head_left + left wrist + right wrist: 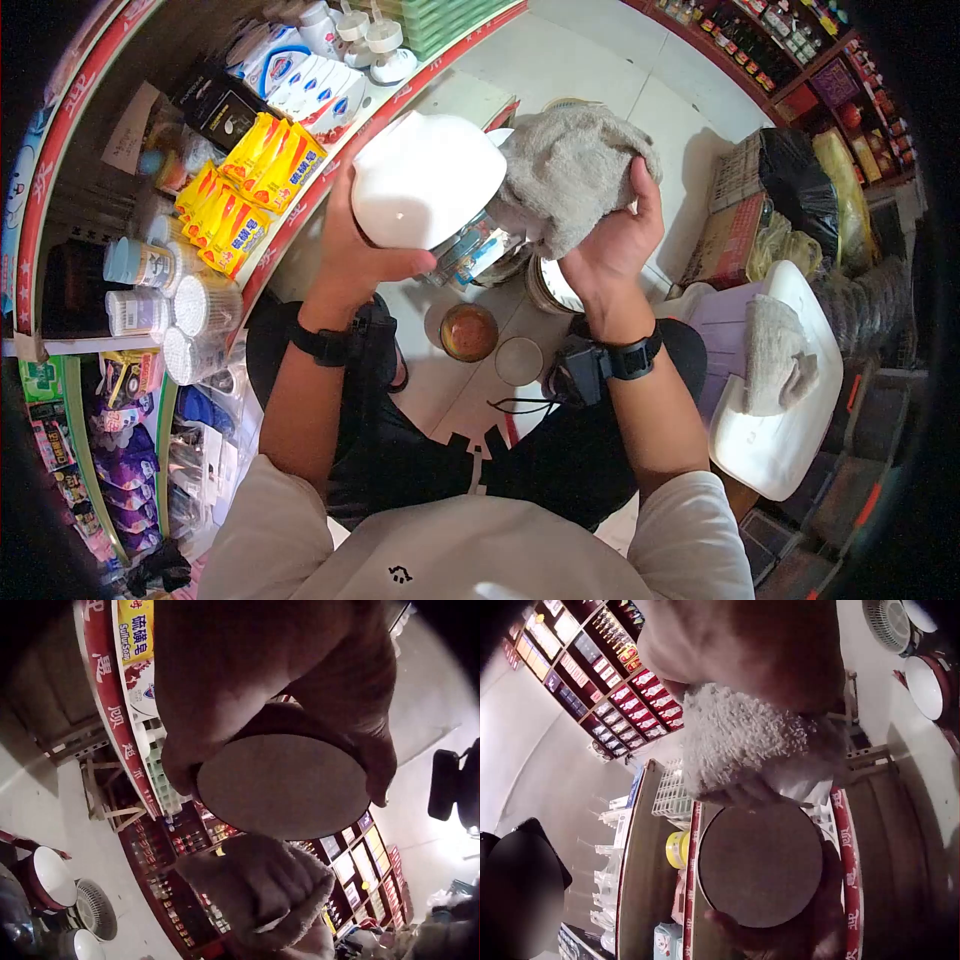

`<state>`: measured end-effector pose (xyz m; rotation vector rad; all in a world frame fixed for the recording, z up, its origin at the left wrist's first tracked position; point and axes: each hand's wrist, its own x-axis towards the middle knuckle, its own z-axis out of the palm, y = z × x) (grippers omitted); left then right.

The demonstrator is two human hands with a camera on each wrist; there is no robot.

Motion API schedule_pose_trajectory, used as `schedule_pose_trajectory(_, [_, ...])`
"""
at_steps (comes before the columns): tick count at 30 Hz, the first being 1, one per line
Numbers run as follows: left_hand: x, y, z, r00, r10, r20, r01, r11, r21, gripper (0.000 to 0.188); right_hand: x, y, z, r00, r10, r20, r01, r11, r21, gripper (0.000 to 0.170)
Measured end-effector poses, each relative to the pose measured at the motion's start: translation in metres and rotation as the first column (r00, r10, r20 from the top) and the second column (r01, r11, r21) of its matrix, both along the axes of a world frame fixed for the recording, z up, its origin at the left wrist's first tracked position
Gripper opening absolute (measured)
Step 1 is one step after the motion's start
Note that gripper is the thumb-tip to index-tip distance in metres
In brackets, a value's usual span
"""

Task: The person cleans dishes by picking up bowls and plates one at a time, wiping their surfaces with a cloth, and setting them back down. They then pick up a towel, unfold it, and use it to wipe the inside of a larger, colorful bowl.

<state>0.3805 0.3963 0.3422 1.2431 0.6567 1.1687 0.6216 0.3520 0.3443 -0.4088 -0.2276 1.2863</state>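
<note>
While gripping the white bowl above the floor with curled fingers of the left hand and holding the gray terry cloth beside it in bent fingers of the right hand, probably best to wipe in even turns; read “硫磺皂” and “Sulfur Soap” on yellow soap packets, “顾” on red shelf edging

The dish is white, the cloth grey. Soap packs are yellow and red. The shelf edge is red with white writing.
</note>
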Motion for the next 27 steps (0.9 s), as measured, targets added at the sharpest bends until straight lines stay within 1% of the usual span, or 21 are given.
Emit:
schedule_pose_trajectory(2, [-0.015,0.004,-0.016,0.993,0.027,-0.117,-0.035,0.997,-0.065,0.136,0.001,-0.003,0.002,0.999,-0.021,0.033,0.019,0.999,0.04,0.05])
schedule_pose_trajectory(3, [-0.014,0.004,-0.015,0.992,0.031,-0.12,-0.038,0.997,-0.063,0.136,0.0,-0.005,0.003,0.999,-0.017,0.03,0.016,0.999,0.043,0.05])
schedule_pose_trajectory(5, [-0.009,0.005,-0.014,0.997,-0.021,-0.068,0.017,0.998,-0.055,0.136,-0.004,-0.009,0.004,0.952,0.017,0.304,-0.01,1.0,-0.022,0.05])
schedule_pose_trajectory(6, [-0.009,0.007,-0.012,0.997,-0.018,-0.073,0.014,0.998,-0.054,0.136,-0.007,-0.008,0.0,0.915,-0.026,0.403,0.029,1.0,-0.002,0.047])
schedule_pose_trajectory(7, [-0.008,0.011,-0.009,0.996,-0.05,-0.078,0.053,0.998,0.037,0.134,-0.006,-0.008,-0.01,0.917,-0.025,0.399,0.028,1.0,-0.003,0.047])
schedule_pose_trajectory(8, [-0.007,0.012,-0.006,0.993,-0.083,-0.085,0.094,0.987,0.127,0.132,-0.004,-0.009,-0.022,0.813,-0.032,0.581,0.011,0.999,0.041,0.044])
schedule_pose_trajectory(9, [-0.004,0.008,-0.002,0.992,-0.087,-0.089,0.098,0.987,0.126,0.132,-0.005,-0.01,-0.024,0.674,-0.05,0.737,-0.013,0.997,0.08,0.041])
schedule_pose_trajectory(10, [-0.001,0.002,0.003,0.996,-0.084,-0.011,0.084,0.996,0.002,0.127,-0.009,-0.012,-0.027,0.736,-0.052,0.676,-0.008,0.996,0.085,0.036])
schedule_pose_trajectory(11, [0.003,-0.003,0.006,0.995,-0.07,0.066,0.077,0.989,-0.123,0.123,-0.012,-0.012,-0.027,0.736,-0.055,0.674,-0.004,0.996,0.085,0.036])
schedule_pose_trajectory(12, [0.006,-0.005,0.002,0.995,-0.071,0.065,0.079,0.989,-0.122,0.123,-0.014,-0.012,-0.027,0.763,-0.041,0.645,0.005,0.998,0.057,0.037])
schedule_pose_trajectory(14, [0.013,-0.007,-0.011,0.979,-0.017,0.201,0.053,0.983,-0.176,0.106,-0.016,-0.011,-0.029,0.79,-0.029,0.612,0.012,0.999,0.031,0.037])
schedule_pose_trajectory(15, [0.02,-0.008,-0.015,0.98,-0.017,0.199,0.053,0.983,-0.174,0.106,-0.016,-0.009,-0.031,0.768,-0.045,0.638,0.025,0.999,0.04,0.036])
schedule_pose_trajectory(17, [0.033,-0.011,-0.022,0.909,0.0,0.417,0.105,0.968,-0.229,0.093,-0.018,-0.007,-0.034,0.747,-0.06,0.662,0.036,0.998,0.049,0.036])
schedule_pose_trajectory(18, [0.035,-0.014,-0.023,0.886,-0.028,0.463,0.167,0.95,-0.262,0.09,-0.019,-0.007,-0.035,0.713,-0.079,0.696,0.062,0.997,0.05,0.035])
schedule_pose_trajectory(20, [0.04,-0.014,-0.021,0.896,-0.011,0.443,0.15,0.948,-0.281,0.092,-0.023,-0.008,-0.036,0.678,-0.094,0.729,0.085,0.995,0.049,0.033])
schedule_pose_trajectory(22, [0.043,-0.012,-0.025,0.906,0.008,0.424,0.132,0.945,-0.3,0.094,-0.029,-0.011,-0.034,0.539,-0.109,0.835,0.109,0.992,0.06,0.036])
schedule_pose_trajectory(23, [0.045,-0.009,-0.03,0.94,0.066,0.336,0.006,0.978,-0.209,0.096,-0.032,-0.012,-0.031,0.539,-0.107,0.835,0.107,0.993,0.058,0.036])
schedule_pose_trajectory(24, [0.048,-0.006,-0.031,0.959,0.135,0.251,-0.112,0.988,-0.102,0.098,-0.035,-0.012,-0.025,0.404,-0.178,0.897,0.131,0.982,0.136,0.039])
schedule_pose_trajectory(25, [0.051,-0.005,-0.031,0.958,0.137,0.252,-0.114,0.988,-0.103,0.098,-0.037,-0.012,-0.022,0.258,-0.246,0.934,0.14,0.966,0.216,0.041])
schedule_pose_trajectory(26, [0.053,-0.004,-0.03,0.974,0.168,0.155,-0.162,0.985,-0.051,0.1,-0.037,-0.011,-0.022,0.16,-0.303,0.939,0.154,0.948,0.28,0.047])
schedule_pose_trajectory(27, [0.054,-0.003,-0.029,0.977,0.203,0.058,-0.204,0.979,0.005,0.102,-0.035,-0.009,-0.017,0.16,-0.301,0.94,0.149,0.949,0.279,0.047])
